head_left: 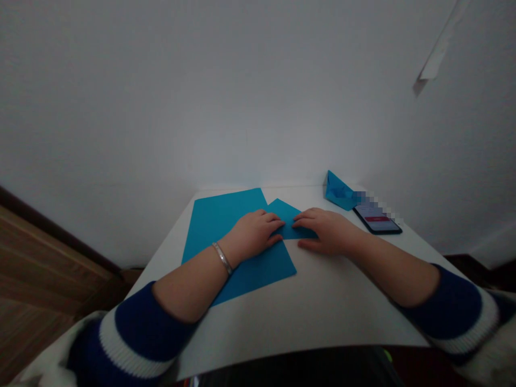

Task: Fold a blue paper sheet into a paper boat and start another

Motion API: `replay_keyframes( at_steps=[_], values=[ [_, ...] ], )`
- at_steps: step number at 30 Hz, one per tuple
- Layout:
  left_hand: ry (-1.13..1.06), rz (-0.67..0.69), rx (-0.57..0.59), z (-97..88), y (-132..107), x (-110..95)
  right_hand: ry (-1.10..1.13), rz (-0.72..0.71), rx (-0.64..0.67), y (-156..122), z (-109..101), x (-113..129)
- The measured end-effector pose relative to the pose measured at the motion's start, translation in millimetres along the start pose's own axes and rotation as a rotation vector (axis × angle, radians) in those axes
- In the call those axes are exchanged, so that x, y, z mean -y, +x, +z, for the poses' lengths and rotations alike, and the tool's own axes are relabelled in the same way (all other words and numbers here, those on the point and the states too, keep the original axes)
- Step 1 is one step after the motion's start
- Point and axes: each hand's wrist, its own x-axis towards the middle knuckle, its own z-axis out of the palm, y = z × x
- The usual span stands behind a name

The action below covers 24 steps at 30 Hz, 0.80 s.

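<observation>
A folded piece of blue paper (288,228), pointed at its far end, lies flat on the white table, overlapping the right side of a larger blue sheet (217,217). My left hand (256,232) rests over the large sheet, its fingertips on the left part of the folded paper and its thumb held apart. On the right end of the folded paper are the fingers of my right hand (324,230), stretched out, with the thumb near the tabletop below. Both palms hide parts of the paper. Neither hand is visibly wrapped round anything.
A folded blue paper shape (337,192) stands at the back right, beside a phone (377,219) with its screen lit. The white table (322,306) meets a pale wall at the back. A wooden panel (36,285) is at the lower left.
</observation>
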Motion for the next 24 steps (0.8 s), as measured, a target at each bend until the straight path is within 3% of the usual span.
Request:
replay_keyframes(
  at_steps=[7, 17, 24],
  values=[
    [-0.055, 0.039, -0.011, -5.6, -2, -4, -0.022, 0.014, 0.019, 1, -3, 4],
    [-0.086, 0.017, -0.024, 4.2, -2, -3, 0.196, 0.05, -0.027, 1, 9, -1],
    [0.006, 0.035, -0.012, 0.9, 0, -5, 0.062, 0.046, 0.001, 3, 3, 4]
  ],
)
